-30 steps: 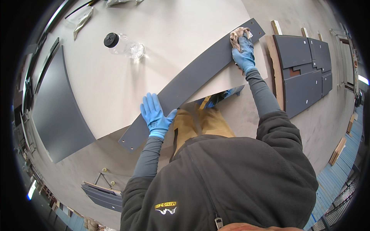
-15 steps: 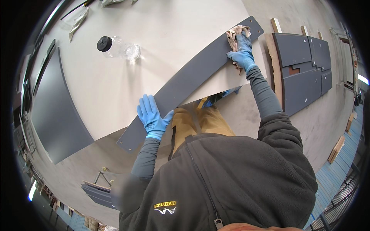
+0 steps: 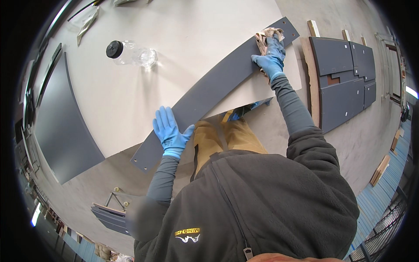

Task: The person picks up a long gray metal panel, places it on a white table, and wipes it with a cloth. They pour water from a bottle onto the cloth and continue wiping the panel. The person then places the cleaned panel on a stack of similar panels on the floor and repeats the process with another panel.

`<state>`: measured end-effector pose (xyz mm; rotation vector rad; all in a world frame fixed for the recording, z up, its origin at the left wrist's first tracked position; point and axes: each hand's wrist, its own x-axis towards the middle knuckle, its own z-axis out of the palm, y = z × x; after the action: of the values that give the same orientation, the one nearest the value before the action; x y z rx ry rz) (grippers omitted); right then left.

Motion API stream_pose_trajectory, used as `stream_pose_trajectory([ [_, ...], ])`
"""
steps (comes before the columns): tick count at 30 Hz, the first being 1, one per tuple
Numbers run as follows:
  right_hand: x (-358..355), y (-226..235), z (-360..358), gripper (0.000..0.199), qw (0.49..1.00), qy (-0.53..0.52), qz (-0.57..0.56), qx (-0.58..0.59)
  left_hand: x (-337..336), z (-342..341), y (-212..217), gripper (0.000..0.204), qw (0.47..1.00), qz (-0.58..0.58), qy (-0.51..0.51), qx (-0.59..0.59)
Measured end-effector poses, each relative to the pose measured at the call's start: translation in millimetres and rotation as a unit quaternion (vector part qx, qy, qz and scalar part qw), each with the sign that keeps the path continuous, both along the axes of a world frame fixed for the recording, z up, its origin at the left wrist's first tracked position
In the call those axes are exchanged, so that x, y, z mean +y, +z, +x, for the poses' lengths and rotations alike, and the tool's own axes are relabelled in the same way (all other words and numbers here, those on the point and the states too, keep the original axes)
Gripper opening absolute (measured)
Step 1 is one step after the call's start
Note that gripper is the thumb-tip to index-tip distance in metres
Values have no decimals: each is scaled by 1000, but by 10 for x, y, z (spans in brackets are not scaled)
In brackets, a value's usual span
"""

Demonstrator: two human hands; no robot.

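Note:
A long dark grey board [image 3: 214,85] with small holes at both ends lies slantwise over a pale tabletop [image 3: 183,30], its near left end jutting past the edge. On its lower left part rests my left hand [image 3: 169,133], in a blue glove, open with the fingers stretched out. Near the far right end my right hand [image 3: 271,56], also blue-gloved, presses a crumpled beige cloth [image 3: 263,38] onto the board. Part of the cloth is hidden beneath that hand.
On the tabletop lies a clear plastic bottle [image 3: 135,53] with a black cap. A wide grey panel [image 3: 70,126] is at the left. Stacked grey panels [image 3: 342,83] stand at the right on wooden supports. More grey boards [image 3: 110,218] sit on a rack at lower left.
My right hand has shifted slightly left, staying on the cloth near the board's far end. My left hand keeps its place on the board.

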<state>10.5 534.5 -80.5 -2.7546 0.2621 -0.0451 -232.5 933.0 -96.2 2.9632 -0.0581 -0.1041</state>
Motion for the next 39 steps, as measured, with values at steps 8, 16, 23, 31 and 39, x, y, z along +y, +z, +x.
stream_pose_trajectory([
  [8,-184,-305,-82,82,996,48,-72,-9,-37,37,56,118,1000,-8,3,13],
  [16,-301,-635,-49,62,983,68,-120,-117,1096,-808,-30,103,897,52,397,-189],
  [23,1026,-339,-733,56,957,185,-160,-159,1934,-1817,-217,87,465,-677,567,56],
  [31,3897,-260,-2999,61,876,478,59,-33,1976,-1920,-48,97,380,-809,422,153],
  [39,4577,131,-3783,38,705,417,389,421,2389,-2388,-406,98,128,-959,211,138],
])
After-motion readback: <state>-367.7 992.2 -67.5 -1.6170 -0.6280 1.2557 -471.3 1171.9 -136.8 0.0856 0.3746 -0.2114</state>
